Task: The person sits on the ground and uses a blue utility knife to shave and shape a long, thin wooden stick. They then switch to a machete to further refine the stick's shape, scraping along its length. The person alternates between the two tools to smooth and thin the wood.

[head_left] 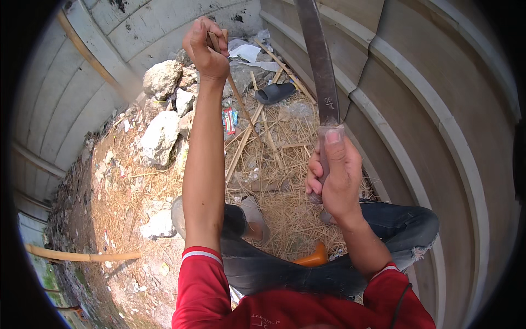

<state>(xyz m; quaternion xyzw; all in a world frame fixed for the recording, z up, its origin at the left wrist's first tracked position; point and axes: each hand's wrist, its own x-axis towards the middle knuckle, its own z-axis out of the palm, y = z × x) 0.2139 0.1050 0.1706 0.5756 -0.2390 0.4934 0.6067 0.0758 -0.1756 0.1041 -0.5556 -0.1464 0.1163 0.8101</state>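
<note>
My left hand (207, 55) is raised ahead with its fingers wrapped round a thin brown wooden stick (240, 98), which slants down and to the right toward the straw-strewn ground. In my right hand (341, 175) is a machete (319, 66), gripped by its brown handle with my thumb laid along the top. The dark blade points up and away from me, its tip cut off by the upper edge of the view. Blade and stick are apart. Part of the stick's upper end is hidden in my left fist.
Pale rocks (160, 137) are piled ahead on the left. A dark grey slide sandal (275, 93) lies beyond the wood strips (241, 148). Ribbed metal sheeting (427, 126) rises close on my right. An orange plastic object (313, 256) lies by my bent legs; a bamboo pole (82, 255) juts in at left.
</note>
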